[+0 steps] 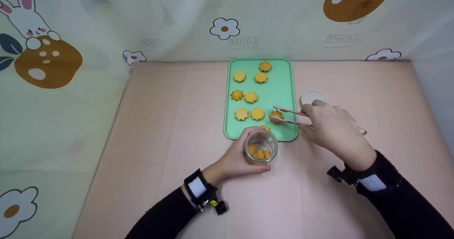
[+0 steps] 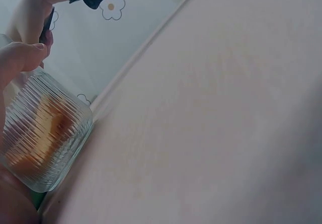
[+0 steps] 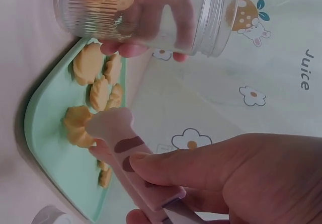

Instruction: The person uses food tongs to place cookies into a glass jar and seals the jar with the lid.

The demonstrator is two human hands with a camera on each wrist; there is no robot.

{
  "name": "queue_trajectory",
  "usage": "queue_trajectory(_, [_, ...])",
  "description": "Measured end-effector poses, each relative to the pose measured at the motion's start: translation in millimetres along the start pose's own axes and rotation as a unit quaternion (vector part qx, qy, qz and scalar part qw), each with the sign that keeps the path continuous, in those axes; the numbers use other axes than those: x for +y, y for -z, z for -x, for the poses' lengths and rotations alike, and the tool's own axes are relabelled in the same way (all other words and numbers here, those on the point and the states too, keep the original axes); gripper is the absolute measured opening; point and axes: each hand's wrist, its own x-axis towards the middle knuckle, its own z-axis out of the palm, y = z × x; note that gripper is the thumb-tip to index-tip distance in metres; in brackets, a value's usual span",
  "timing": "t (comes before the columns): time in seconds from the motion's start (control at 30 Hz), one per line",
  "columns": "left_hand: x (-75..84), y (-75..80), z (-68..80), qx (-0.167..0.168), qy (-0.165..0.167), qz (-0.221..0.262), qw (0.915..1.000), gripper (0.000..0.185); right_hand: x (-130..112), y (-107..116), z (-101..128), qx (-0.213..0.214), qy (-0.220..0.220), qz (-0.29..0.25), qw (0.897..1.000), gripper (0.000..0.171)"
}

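Pink tongs [image 3: 122,133] in curled right grip [image 1: 335,127]

Nine cookies [image 1: 239,76], one green tray [image 1: 282,86], one glass jar [image 1: 275,149], one pair of tongs [image 3: 114,126], one white lid [image 1: 313,96], two hands [image 1: 237,159]; perhaps three more cookies show through the glass, hard to count.

At the far side of the tabletop [image 1: 159,107], before a curtain [image 1: 184,22], lies a tray [image 1: 282,86] with cookies [image 1: 250,97] on it, mainly along its left and middle. The jar [image 1: 273,145], with more cookies in it, is at the tray's near edge. The tongs [image 1: 296,122] reach leftward over the tray's right edge to a cookie at the near right, and a lid [image 1: 312,96] lies right of the tray.
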Motion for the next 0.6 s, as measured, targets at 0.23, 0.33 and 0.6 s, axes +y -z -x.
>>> queue_trajectory(0.23, [1.2, -0.4, 0.3, -0.001, -0.001, 0.006, 1.0000, 0.098, 3.7, -6.3, -3.7, -0.010, -0.001, -0.005, 1.000, 0.033])
queue_trajectory(0.33, [1.2, -0.3, 0.5, -0.002, -0.001, 0.008, 1.0000, 0.098, 2.3, -7.2, -4.0, -0.010, -0.001, 0.000, 1.000, 0.037])
queue_trajectory(0.6, [0.9, 0.6, -0.1, -0.003, 0.001, 0.008, 1.0000, 0.098, -3.6, -9.9, -5.9, -0.016, -0.004, 0.011, 1.000, 0.034])
